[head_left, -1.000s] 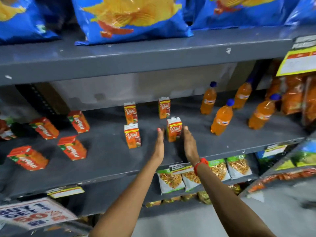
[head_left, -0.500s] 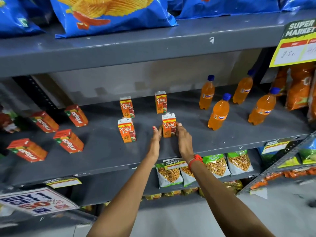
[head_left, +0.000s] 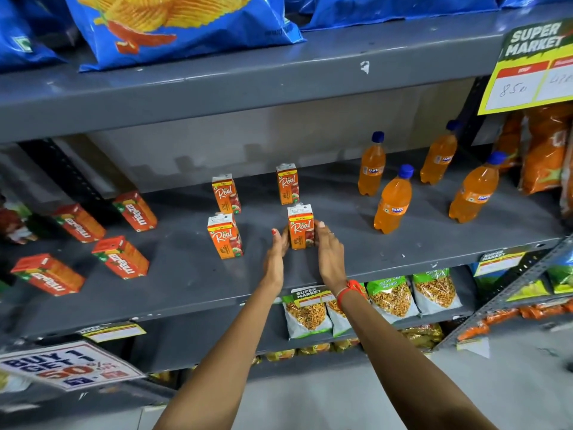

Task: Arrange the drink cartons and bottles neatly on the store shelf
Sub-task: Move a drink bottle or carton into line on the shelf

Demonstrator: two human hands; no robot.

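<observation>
On the grey middle shelf [head_left: 186, 283] stand several orange Real juice cartons. My left hand [head_left: 276, 256] and my right hand [head_left: 330, 252] press against the two sides of the front right Real carton [head_left: 300, 228], which stands upright. Another Real carton [head_left: 224, 235] stands to its left, and two more [head_left: 287, 184] stand behind. Several red Maaza cartons [head_left: 121, 257] lie tilted on the shelf's left part. Several orange Fanta bottles [head_left: 393, 200] with blue caps stand scattered on the right.
Blue chip bags [head_left: 173, 29] fill the shelf above. Snack packets [head_left: 390, 297] sit on the shelf below. A yellow price sign [head_left: 530, 69] hangs at the upper right, an offer sign [head_left: 68, 364] at the lower left. Orange snack bags [head_left: 545, 150] crowd the shelf's right end.
Both hands have closed in from beside the front right Real carton until they touch its sides. The carton still stands at the same spot on the shelf.
</observation>
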